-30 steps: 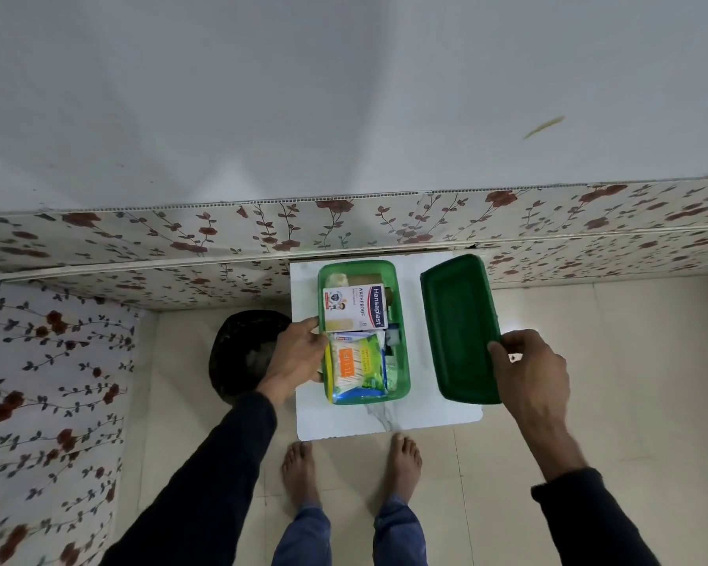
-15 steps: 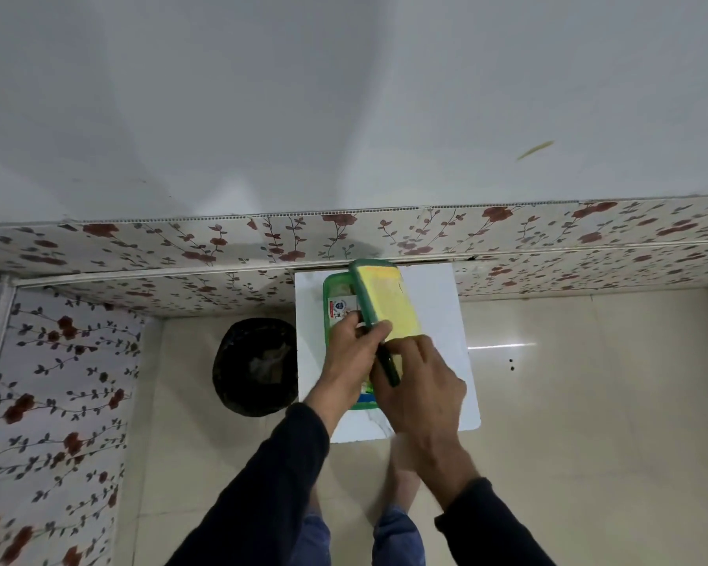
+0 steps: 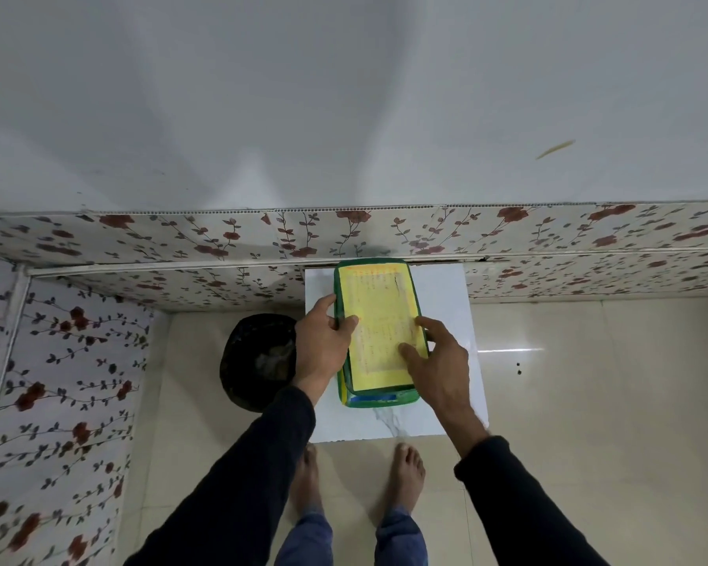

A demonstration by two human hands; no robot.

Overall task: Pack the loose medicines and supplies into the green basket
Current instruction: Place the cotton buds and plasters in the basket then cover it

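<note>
The green basket (image 3: pixel 379 402) stands on a small white table (image 3: pixel 446 304). A green lid (image 3: pixel 379 316) with a yellow printed label lies flat on top of it and hides nearly all the contents; only a blue and yellow packet edge (image 3: pixel 368 399) shows at the near end. My left hand (image 3: pixel 323 345) grips the lid's left edge, thumb on the rim and fingers on the label. My right hand (image 3: pixel 436 361) presses on the lid's right side with spread fingers.
A black bin (image 3: pixel 258 361) sits on the floor just left of the table. Floral-papered walls (image 3: pixel 140 247) run behind and to the left. My bare feet (image 3: pixel 405 475) stand on beige floor tiles at the table's near edge.
My right hand carried the lid from the table's right side over the basket, turned it label-up and laid it flat. My left hand shifted from the basket's side onto the lid's left edge.
</note>
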